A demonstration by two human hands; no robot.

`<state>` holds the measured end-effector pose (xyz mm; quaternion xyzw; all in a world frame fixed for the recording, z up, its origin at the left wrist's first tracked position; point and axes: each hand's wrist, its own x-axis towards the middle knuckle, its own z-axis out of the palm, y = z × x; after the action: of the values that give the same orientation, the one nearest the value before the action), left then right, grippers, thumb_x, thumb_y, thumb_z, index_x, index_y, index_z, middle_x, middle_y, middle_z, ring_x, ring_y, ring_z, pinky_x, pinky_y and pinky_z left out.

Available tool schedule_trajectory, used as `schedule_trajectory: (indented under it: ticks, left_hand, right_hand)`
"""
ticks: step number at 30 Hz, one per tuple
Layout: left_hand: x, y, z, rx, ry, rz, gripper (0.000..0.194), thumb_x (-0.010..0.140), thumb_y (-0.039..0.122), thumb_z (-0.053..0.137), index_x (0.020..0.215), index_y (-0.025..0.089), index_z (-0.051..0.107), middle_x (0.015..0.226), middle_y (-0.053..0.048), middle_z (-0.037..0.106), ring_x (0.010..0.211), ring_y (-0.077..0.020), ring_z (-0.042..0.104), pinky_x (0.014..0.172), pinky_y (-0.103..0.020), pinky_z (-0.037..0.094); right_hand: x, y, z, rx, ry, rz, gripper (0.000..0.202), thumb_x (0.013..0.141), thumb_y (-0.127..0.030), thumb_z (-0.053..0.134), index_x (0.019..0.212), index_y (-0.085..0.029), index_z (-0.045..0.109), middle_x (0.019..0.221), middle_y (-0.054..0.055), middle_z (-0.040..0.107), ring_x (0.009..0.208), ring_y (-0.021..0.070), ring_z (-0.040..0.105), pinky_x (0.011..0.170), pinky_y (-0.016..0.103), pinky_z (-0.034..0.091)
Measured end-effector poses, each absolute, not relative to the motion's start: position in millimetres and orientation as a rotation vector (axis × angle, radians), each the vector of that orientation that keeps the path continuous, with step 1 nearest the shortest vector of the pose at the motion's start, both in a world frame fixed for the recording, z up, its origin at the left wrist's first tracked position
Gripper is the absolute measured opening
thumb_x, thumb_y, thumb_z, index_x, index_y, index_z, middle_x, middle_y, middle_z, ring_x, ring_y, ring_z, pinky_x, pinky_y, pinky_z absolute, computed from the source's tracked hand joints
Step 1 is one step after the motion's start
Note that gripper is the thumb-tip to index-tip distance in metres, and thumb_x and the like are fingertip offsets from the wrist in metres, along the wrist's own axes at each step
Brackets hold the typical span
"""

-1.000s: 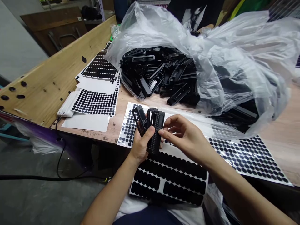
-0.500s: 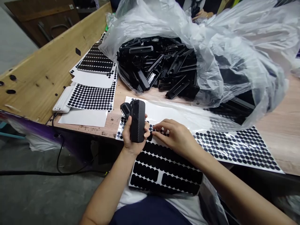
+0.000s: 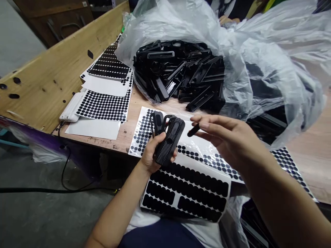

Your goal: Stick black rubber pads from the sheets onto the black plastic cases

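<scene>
My left hand (image 3: 150,155) is closed round black plastic pieces with a carbon-fibre pattern. The front piece (image 3: 165,148) is tilted, showing a long oval recess and a round spot on its face; another black piece (image 3: 158,120) sticks up behind it. To the right, my right hand (image 3: 230,137) pinches a small black pill-shaped sticker (image 3: 193,130) between thumb and fingers, apart from the front piece. Below both hands, a white sheet of black stickers in scalloped rows (image 3: 191,187) rests over my lap. A sheet of round black dots (image 3: 141,136) lies on the table behind the pieces.
A clear plastic bag (image 3: 178,20) spills many black plastic parts (image 3: 178,72) across the table. More sticker sheets (image 3: 106,103) and a white box with a cable (image 3: 70,112) are by the wooden side board (image 3: 51,72). Part of another person's hand (image 3: 227,20) shows at the back.
My right hand has lifted off the sticker sheet and moved right, now with a black sticker pinched. My left hand has shifted right and turned the front piece, showing its recess.
</scene>
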<state>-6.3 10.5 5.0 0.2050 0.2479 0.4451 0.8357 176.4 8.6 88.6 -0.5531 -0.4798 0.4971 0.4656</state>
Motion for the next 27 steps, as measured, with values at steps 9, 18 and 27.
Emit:
schedule_trajectory:
  ticks: [9,18,27]
  left_hand:
    - [-3.1,7.5,6.8,0.450,0.518,0.980,0.050,0.079,0.051,0.081,0.107,0.015,0.060,0.069,-0.002,0.065,0.055,-0.0153,0.064,0.042,-0.021,0.048]
    - [-1.2,8.2,4.1,0.455,0.470,0.996,0.044,0.082,0.049,0.079,0.105,0.015,0.061,0.069,-0.001,0.065,0.055,-0.0147,0.065,0.042,-0.020,0.050]
    - [-2.0,8.2,3.8,0.465,0.449,0.977,0.044,0.082,0.050,0.080,0.097,0.013,0.063,0.067,-0.001,0.065,0.055,-0.0141,0.064,0.042,-0.020,0.051]
  right_hand:
    - [164.3,28.2,87.3,-1.363,-1.233,1.325,0.033,0.061,-0.050,0.096,0.071,-0.024,0.078,0.097,0.005,0.076,0.094,0.0244,0.068,0.097,0.044,0.054]
    - [164.7,28.8,89.2,-1.385,-1.259,1.317,0.036,0.061,-0.054,0.095,0.070,-0.023,0.078,0.098,0.006,0.078,0.095,0.0268,0.070,0.099,0.047,0.055]
    - [167.2,27.5,86.2,-1.384,-1.270,1.302,0.031,0.063,-0.048,0.096,0.072,-0.024,0.079,0.100,0.004,0.076,0.100,0.0263,0.067,0.107,0.048,0.047]
